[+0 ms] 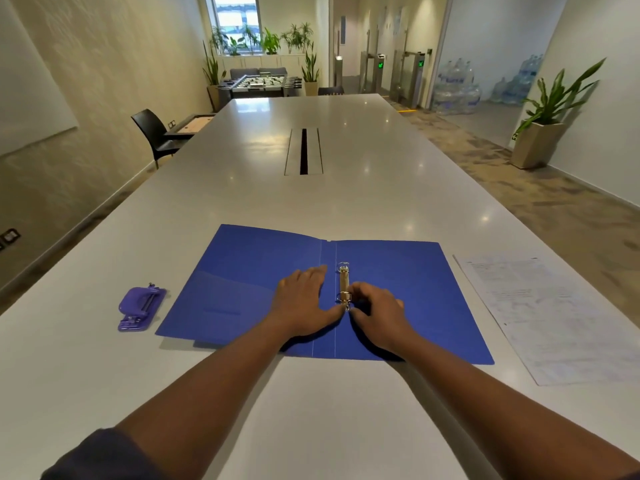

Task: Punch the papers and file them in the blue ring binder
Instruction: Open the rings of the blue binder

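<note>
The blue ring binder lies wide open and flat on the white table. Its metal ring mechanism runs along the spine, with the far ring closed. My left hand rests flat on the left cover, thumb touching the near ring. My right hand pinches the near ring between thumb and fingers. A sheet or thin stack of printed papers lies right of the binder. A purple hole punch sits left of it.
A cable slot is set into the table's middle, far ahead. A black chair stands at the left edge. Potted plants, a foosball table and water bottles are far off in the room.
</note>
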The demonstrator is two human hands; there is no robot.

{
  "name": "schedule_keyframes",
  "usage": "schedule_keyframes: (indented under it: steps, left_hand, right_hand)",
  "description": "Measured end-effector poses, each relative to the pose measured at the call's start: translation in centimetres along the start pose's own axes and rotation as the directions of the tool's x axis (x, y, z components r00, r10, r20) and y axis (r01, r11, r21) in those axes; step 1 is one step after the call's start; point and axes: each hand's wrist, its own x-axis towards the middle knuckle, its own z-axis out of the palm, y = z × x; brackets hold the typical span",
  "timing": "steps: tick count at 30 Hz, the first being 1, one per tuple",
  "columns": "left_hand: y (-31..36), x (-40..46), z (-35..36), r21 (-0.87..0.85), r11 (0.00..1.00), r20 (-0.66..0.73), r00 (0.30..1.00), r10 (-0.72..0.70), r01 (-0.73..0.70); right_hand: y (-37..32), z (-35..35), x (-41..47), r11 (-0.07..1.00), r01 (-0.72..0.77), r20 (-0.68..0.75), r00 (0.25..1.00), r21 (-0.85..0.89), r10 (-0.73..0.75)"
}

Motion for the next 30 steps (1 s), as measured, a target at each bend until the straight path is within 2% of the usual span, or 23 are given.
schedule_keyframes:
  steps: [3, 7, 12, 21, 26, 30]
  left_hand:
    - [-0.1, -0.3, 0.6, 0.082, 0.996, -0.011, 1.0, 0.021, -0.02]
    - [-0.3, -0.4, 0.9, 0.099, 0.994, -0.032, 0.998, 0.047, -0.043]
    - [-0.8, -0.6, 1.7, 0.049, 0.994, -0.051, 0.994, 0.098, -0.095]
    - [-0.9, -1.1, 2.1, -0.045, 0.995, -0.027, 0.996, 0.09, -0.091]
    - [-0.8, -1.2, 1.7, -0.121, 0.969, -0.074, 0.976, 0.205, -0.213]
    - [-0.7, -1.3, 1.6, -0.141, 0.967, -0.074, 0.976, 0.203, -0.212]
  right_hand:
    - [0.1, 0.2, -0.5, 1.0, 0.027, 0.013, 1.0, -0.014, -0.027]
    - [0.2, 0.4, -0.7, 0.998, 0.056, 0.02, 0.998, -0.023, -0.056]
    - [0.1, 0.7, 0.0, 0.998, 0.052, -0.015, 0.998, -0.038, -0.053]
    - [0.4, 1.4, 1.0, 0.994, 0.088, -0.088, 0.992, -0.06, -0.093]
    - [0.7, 1.7, 0.7, 0.994, 0.092, -0.125, 0.987, -0.066, -0.1]
    - [0.8, 1.8, 0.8, 0.995, 0.078, -0.124, 0.989, -0.063, -0.085]
